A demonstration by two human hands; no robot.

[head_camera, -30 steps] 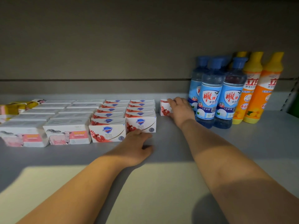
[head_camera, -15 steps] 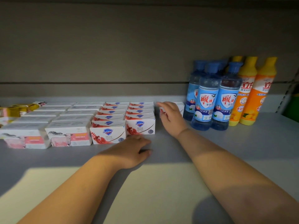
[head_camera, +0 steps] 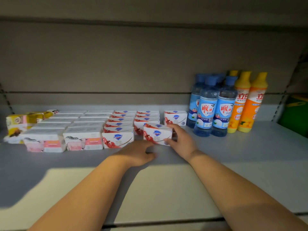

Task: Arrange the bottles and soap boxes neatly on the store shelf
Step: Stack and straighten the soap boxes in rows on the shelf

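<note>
My right hand (head_camera: pixel 180 140) grips the right end of a white and red soap box (head_camera: pixel 157 135), held at the front of the second red row. My left hand (head_camera: pixel 138 152) rests on the grey shelf (head_camera: pixel 233 155) just below and left of that box, fingers relaxed. Two rows of red and white soap boxes (head_camera: pixel 119 129) run back to the wall. One more such box (head_camera: pixel 175 117) stands alone at the back. Blue detergent bottles (head_camera: pixel 208 105) stand upright to the right, with orange and yellow bottles (head_camera: pixel 250 104) beside them.
Rows of white and pink soap boxes (head_camera: pixel 66 130) fill the left part of the shelf, with yellow packets (head_camera: pixel 21 121) at the far left. A green object (head_camera: pixel 295 112) lies beyond the shelf's right upright. Bare shelf lies in front of the bottles.
My right hand has drawn back from the rear of the shelf and now holds a red and white soap box at the front. My left hand has barely moved.
</note>
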